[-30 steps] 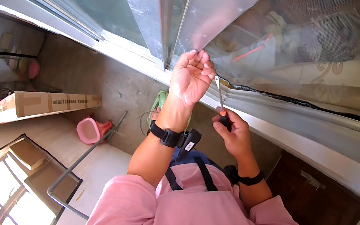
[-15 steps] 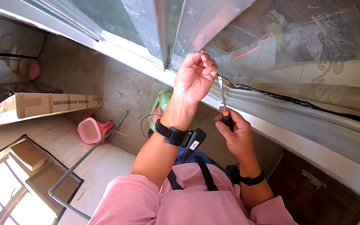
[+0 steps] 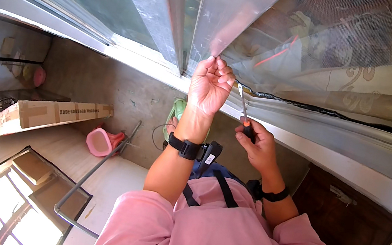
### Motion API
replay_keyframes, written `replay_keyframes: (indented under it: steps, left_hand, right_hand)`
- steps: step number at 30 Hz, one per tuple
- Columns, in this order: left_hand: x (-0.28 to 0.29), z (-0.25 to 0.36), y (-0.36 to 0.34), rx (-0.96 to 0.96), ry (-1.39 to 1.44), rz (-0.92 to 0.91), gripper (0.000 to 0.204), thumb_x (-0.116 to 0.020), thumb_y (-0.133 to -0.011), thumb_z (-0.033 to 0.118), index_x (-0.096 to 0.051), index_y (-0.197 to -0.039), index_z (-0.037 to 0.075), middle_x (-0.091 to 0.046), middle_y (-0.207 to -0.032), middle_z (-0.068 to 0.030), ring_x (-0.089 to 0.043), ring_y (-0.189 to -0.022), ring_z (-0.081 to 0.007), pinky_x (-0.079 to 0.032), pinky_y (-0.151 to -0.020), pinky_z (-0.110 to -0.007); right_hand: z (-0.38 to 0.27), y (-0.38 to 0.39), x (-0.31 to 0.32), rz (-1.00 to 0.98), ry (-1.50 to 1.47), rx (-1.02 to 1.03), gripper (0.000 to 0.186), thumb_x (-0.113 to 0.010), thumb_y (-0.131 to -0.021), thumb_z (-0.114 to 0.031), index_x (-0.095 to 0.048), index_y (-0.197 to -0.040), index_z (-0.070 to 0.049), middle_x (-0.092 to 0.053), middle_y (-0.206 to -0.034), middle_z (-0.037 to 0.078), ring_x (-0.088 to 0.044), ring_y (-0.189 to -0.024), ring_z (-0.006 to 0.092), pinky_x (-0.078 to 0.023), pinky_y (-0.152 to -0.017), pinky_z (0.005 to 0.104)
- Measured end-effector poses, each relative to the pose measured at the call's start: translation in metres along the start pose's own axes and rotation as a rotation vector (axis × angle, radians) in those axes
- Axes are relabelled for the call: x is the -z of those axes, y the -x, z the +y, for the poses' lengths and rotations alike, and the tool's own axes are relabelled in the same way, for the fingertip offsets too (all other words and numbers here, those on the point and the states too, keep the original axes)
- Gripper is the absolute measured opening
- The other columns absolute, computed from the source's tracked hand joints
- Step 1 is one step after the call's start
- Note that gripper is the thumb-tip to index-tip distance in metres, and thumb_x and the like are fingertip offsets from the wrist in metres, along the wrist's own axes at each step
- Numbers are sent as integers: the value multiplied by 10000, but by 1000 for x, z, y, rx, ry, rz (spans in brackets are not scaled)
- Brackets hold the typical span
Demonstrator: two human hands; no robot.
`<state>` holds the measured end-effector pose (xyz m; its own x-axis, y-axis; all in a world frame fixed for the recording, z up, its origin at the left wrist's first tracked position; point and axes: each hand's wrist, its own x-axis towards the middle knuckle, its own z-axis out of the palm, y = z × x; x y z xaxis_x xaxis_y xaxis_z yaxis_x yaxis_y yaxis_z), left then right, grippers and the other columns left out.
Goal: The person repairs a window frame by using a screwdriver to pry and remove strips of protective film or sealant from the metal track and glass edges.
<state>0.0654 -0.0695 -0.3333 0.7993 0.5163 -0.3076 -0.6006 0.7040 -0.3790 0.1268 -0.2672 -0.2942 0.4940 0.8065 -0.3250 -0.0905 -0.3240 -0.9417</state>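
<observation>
My left hand [image 3: 210, 89] is raised, palm toward me, with thumb and fingertips pinched together against the corner of the metal window frame [image 3: 224, 15]. Whatever lies between those fingertips is too small to make out. In my right hand [image 3: 260, 145] is a screwdriver [image 3: 247, 127] with a black and orange handle, gripped near the front of the handle. Its flat metal blade points up and left, the tip beside my left hand at the bottom of the pane. A loose-looking black strip [image 3: 342, 115] runs along the lower edge of the glass toward my left fingers.
Behind the screened pane lies patterned cloth [image 3: 363, 80]. Below the white sill [image 3: 315, 155] is a dark wooden door [image 3: 345, 220]. At left are a long cardboard box [image 3: 52, 113], a pink basin [image 3: 98, 142], a grey pipe [image 3: 94, 175] and a window. A green stool [image 3: 178, 106] stands near my foot.
My left hand has shifted slightly left, its fingertips still pinched at the frame corner. My right hand and the screwdriver have barely moved.
</observation>
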Motion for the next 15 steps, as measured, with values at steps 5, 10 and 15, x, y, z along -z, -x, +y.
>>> replay_keyframes:
  steps: [5,10,15]
  left_hand:
    - [1,2,-1,15,3,-12,125,-592,-877,92,-631,-885,-26,-628,-824,-87,-469,-705,-169,-390,-589,-267]
    - [0,0,-1,0,13,-11,100,-577,-858,60,-624,-857,-28,-589,-759,-67,-455,-678,-163,-378,-571,-268]
    - [-1,1,-1,0,-12,-3,109,-576,-862,72,-593,-791,-8,-558,-726,-52,-441,-652,-161,-363,-555,-275]
  right_hand:
    - [-2,0,-2,-1,41,-2,339,-692,-873,-67,-585,-1191,-14,-613,-881,-40,-487,-719,3,-404,-631,171]
    - [-2,2,-2,-2,56,-5,338,-688,-874,-66,-584,-1191,-17,-611,-883,-41,-481,-720,1,-401,-630,170]
    - [1,4,-2,3,41,-9,338,-682,-875,-64,-582,-1195,-15,-616,-890,-35,-487,-724,5,-406,-633,172]
